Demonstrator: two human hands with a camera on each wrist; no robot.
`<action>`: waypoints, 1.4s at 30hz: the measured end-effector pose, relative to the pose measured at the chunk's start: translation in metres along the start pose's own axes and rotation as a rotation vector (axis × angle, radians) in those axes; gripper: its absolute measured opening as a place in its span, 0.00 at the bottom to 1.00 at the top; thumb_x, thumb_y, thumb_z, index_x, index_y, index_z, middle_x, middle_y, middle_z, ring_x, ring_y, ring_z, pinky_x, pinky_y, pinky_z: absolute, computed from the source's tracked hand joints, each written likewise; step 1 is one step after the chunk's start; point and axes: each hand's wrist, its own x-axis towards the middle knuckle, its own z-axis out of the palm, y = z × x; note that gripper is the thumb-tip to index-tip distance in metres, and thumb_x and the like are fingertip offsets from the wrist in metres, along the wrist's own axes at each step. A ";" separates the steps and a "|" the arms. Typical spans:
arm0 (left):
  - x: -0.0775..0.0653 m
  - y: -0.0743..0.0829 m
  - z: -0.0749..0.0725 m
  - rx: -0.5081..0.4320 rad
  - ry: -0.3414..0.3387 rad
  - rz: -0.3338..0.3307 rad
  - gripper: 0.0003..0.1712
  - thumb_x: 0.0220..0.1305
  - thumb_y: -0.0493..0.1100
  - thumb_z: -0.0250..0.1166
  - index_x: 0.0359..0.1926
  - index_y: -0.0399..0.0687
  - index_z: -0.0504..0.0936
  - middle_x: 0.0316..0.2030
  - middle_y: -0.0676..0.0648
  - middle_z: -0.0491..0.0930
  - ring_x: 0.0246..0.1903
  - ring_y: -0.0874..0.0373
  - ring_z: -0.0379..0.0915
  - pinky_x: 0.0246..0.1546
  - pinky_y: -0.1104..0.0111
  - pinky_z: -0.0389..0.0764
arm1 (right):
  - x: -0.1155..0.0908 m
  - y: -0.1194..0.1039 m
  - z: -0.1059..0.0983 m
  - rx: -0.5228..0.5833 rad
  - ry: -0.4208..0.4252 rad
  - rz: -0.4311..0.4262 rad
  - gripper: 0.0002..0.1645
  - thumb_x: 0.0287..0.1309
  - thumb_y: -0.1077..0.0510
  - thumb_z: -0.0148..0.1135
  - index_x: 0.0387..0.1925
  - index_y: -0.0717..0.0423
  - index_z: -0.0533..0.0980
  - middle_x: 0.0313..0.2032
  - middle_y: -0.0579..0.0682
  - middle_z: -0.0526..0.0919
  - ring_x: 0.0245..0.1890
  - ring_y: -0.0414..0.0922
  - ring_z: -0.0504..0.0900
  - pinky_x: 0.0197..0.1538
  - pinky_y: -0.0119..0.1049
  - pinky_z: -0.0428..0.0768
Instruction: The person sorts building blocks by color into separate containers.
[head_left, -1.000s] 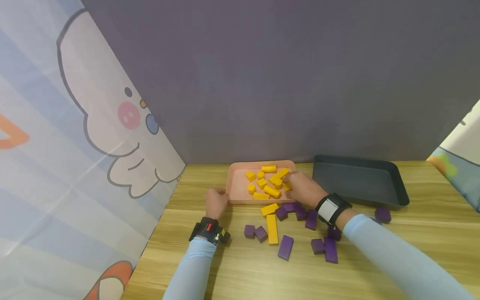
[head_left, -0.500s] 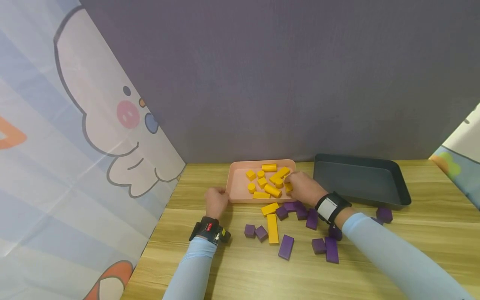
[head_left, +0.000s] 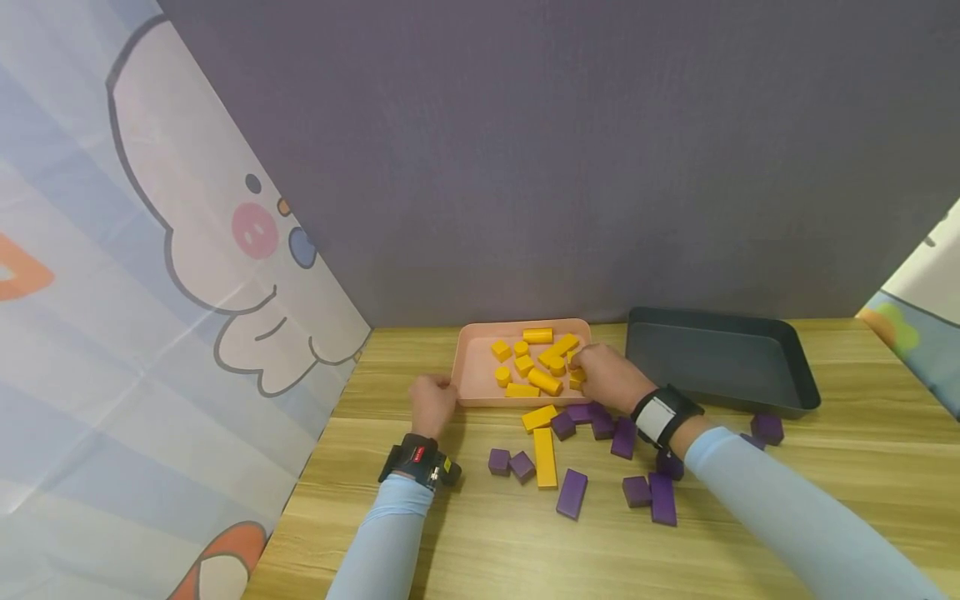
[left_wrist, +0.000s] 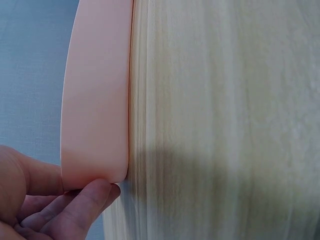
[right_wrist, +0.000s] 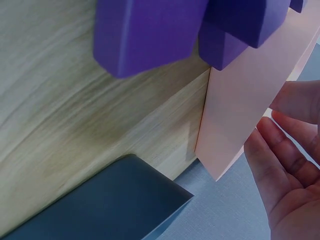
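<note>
My left hand pinches the near left corner of a pink tray between thumb and fingers; the left wrist view shows the thumb against the wall. Inside the tray lie several yellow blocks, among them cylinders, cubes and a long bar. My right hand reaches over the tray's right end, fingertips curled at a small yellow block, mostly covered by the fingers. Just below them sits a yellow cube. The right wrist view shows the fingers behind the tray's wall, the block hidden.
A dark grey tray stands right of the pink one. On the wooden table in front lie several purple blocks and two yellow bars, one long bar and one shorter bar. A grey panel rises behind.
My right fingers have shifted slightly at the tray's right end, and the yellow cube beneath them shows more fully. The left hand stays at the tray corner.
</note>
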 end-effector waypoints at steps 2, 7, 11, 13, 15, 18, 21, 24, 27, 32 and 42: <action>0.000 0.000 0.000 -0.004 -0.001 0.000 0.12 0.58 0.32 0.65 0.41 0.34 0.91 0.41 0.36 0.91 0.33 0.49 0.84 0.26 0.70 0.78 | -0.001 0.000 0.000 0.005 0.002 0.003 0.21 0.51 0.70 0.70 0.49 0.61 0.87 0.48 0.56 0.91 0.39 0.45 0.83 0.48 0.43 0.88; -0.001 0.001 0.000 -0.010 -0.003 0.011 0.12 0.58 0.32 0.65 0.41 0.33 0.91 0.41 0.35 0.90 0.34 0.48 0.84 0.26 0.69 0.78 | -0.003 0.000 0.000 0.009 0.009 0.000 0.19 0.53 0.68 0.71 0.49 0.60 0.87 0.48 0.56 0.91 0.36 0.45 0.82 0.41 0.38 0.86; -0.002 0.001 -0.001 -0.014 -0.007 0.014 0.13 0.58 0.32 0.65 0.42 0.32 0.90 0.42 0.34 0.90 0.34 0.48 0.84 0.26 0.69 0.79 | -0.009 -0.004 -0.002 0.006 0.034 -0.025 0.18 0.55 0.66 0.71 0.50 0.59 0.87 0.48 0.55 0.91 0.40 0.47 0.85 0.45 0.42 0.87; -0.002 0.001 -0.001 -0.019 -0.010 0.004 0.13 0.59 0.32 0.64 0.42 0.32 0.90 0.42 0.34 0.90 0.34 0.49 0.83 0.26 0.69 0.78 | -0.015 -0.007 -0.004 0.009 0.050 -0.041 0.19 0.56 0.65 0.72 0.51 0.58 0.87 0.50 0.54 0.90 0.46 0.49 0.86 0.51 0.47 0.87; -0.002 0.001 -0.001 -0.022 -0.012 -0.003 0.12 0.59 0.32 0.65 0.42 0.33 0.90 0.41 0.35 0.90 0.33 0.49 0.83 0.26 0.70 0.77 | -0.022 -0.012 -0.005 0.001 0.066 -0.072 0.20 0.57 0.64 0.72 0.53 0.57 0.86 0.51 0.54 0.90 0.50 0.50 0.87 0.56 0.50 0.86; -0.003 0.002 -0.002 -0.019 -0.015 0.000 0.12 0.60 0.32 0.65 0.42 0.33 0.91 0.40 0.35 0.90 0.31 0.50 0.82 0.24 0.71 0.75 | -0.034 -0.019 -0.004 -0.011 0.071 -0.136 0.20 0.59 0.64 0.73 0.54 0.56 0.86 0.50 0.53 0.89 0.45 0.47 0.87 0.48 0.44 0.88; -0.003 0.002 -0.002 -0.012 -0.013 0.008 0.12 0.60 0.32 0.65 0.41 0.33 0.91 0.39 0.36 0.90 0.30 0.50 0.81 0.24 0.71 0.74 | -0.045 -0.027 -0.002 -0.019 0.055 -0.221 0.19 0.58 0.66 0.73 0.52 0.53 0.86 0.47 0.50 0.89 0.40 0.43 0.84 0.41 0.38 0.86; -0.003 0.002 -0.003 -0.012 -0.009 0.009 0.12 0.60 0.32 0.64 0.41 0.33 0.91 0.40 0.35 0.90 0.31 0.50 0.81 0.24 0.71 0.75 | -0.056 -0.037 0.002 0.000 0.003 -0.293 0.21 0.58 0.67 0.72 0.53 0.50 0.86 0.48 0.47 0.89 0.41 0.42 0.84 0.46 0.38 0.86; -0.003 0.002 -0.004 -0.013 -0.009 -0.001 0.12 0.60 0.33 0.64 0.41 0.33 0.91 0.41 0.35 0.90 0.31 0.49 0.82 0.25 0.70 0.76 | -0.065 -0.048 0.006 -0.035 -0.057 -0.380 0.26 0.60 0.66 0.70 0.59 0.49 0.83 0.57 0.48 0.87 0.55 0.46 0.85 0.59 0.44 0.85; -0.003 0.002 -0.005 -0.003 -0.009 -0.007 0.13 0.61 0.33 0.64 0.42 0.34 0.91 0.41 0.35 0.90 0.32 0.49 0.84 0.27 0.69 0.78 | -0.075 -0.063 0.012 -0.250 -0.084 -0.546 0.35 0.59 0.67 0.71 0.68 0.48 0.78 0.69 0.47 0.80 0.76 0.54 0.71 0.75 0.54 0.70; -0.002 0.000 -0.003 -0.009 -0.019 -0.014 0.12 0.61 0.33 0.64 0.43 0.33 0.91 0.40 0.36 0.90 0.29 0.52 0.82 0.24 0.72 0.75 | -0.073 -0.068 0.028 -0.390 -0.106 -0.637 0.36 0.51 0.70 0.73 0.62 0.43 0.82 0.67 0.46 0.81 0.78 0.54 0.67 0.80 0.62 0.58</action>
